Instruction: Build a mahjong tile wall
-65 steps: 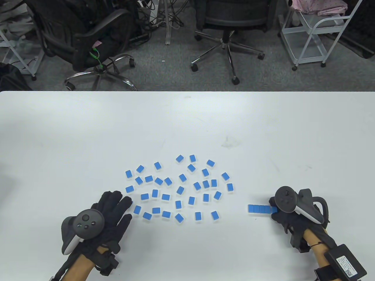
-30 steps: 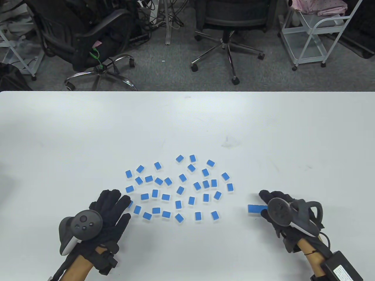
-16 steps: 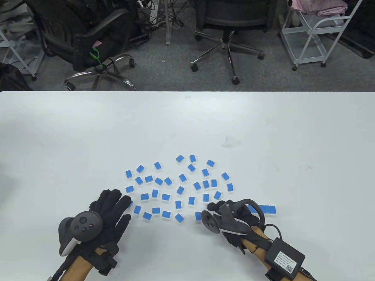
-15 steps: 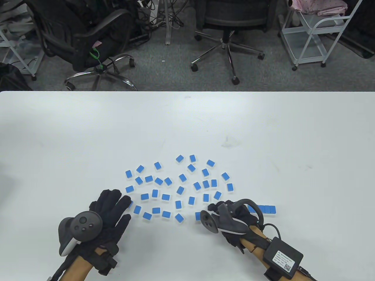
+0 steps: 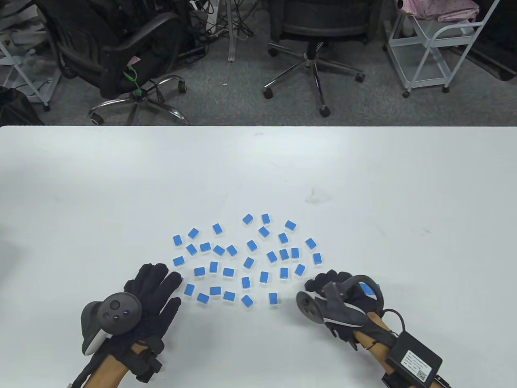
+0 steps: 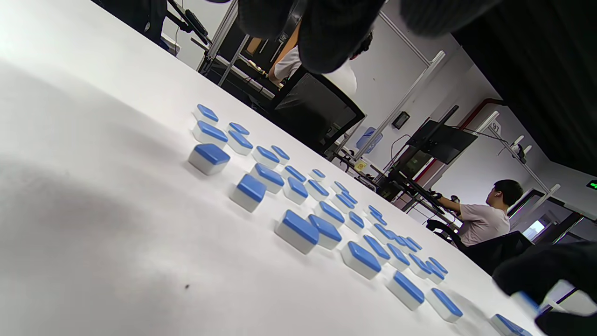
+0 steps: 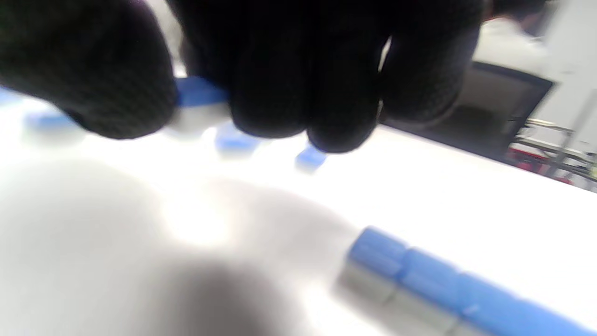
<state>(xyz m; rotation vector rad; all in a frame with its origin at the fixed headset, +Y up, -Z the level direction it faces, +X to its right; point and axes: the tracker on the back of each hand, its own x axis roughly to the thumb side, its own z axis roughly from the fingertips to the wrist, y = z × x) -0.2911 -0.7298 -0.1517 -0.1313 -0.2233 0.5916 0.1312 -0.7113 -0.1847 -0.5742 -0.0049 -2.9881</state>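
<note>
- While half a second ago a tile lay at the near right edge of the scattered tiles [image 5: 247, 258], that spot is now bare: the right hand [image 7: 261, 70] pinches one tile [image 7: 198, 93] above the tabletop [image 5: 258, 169].
- It is moving back toward the short row [image 7: 433, 284], so probably the row gets one more piece.
- The left hand [image 5: 151, 295] stays flat and released beside the scatter.

- Beyond my white table [image 5: 258, 169] lies grey carpet [image 5: 242, 97].
- Two black office chairs [image 5: 117, 52] stand there.
- A white wire cart [image 5: 428, 52] is at far right.
- Cables [image 5: 218, 20] tangle between chairs.
</note>
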